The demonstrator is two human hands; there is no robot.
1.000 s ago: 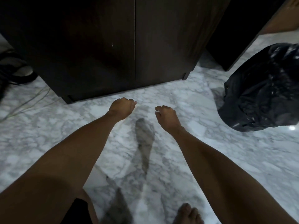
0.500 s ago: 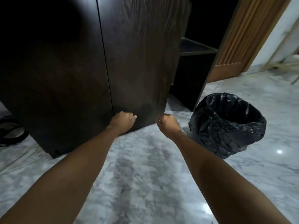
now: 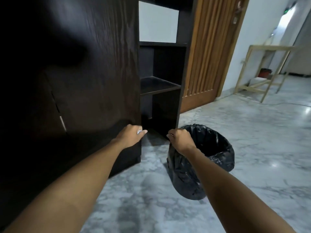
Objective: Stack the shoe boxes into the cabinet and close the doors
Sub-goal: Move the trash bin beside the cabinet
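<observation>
Grey-veined white marble floor (image 3: 252, 148), glossy with light spots at right. Dark wood cabinet (image 3: 75, 81) fills the left half of frame, doors closed; shoe boxes not visible. Open dark shelving (image 3: 159, 84) at centre, ribbed brown door (image 3: 207, 56) beyond, pale wooden frame (image 3: 262, 64) at upper right. Left hand (image 3: 130, 137) and right hand (image 3: 180, 139), both loosely curled, holding nothing. Black-lined bin (image 3: 210, 158) at lower centre-right.

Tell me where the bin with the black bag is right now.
In the head view the bin stands on the marble floor right of centre, just right of the dark open shelves, with the right hand in front of its near rim.
</observation>
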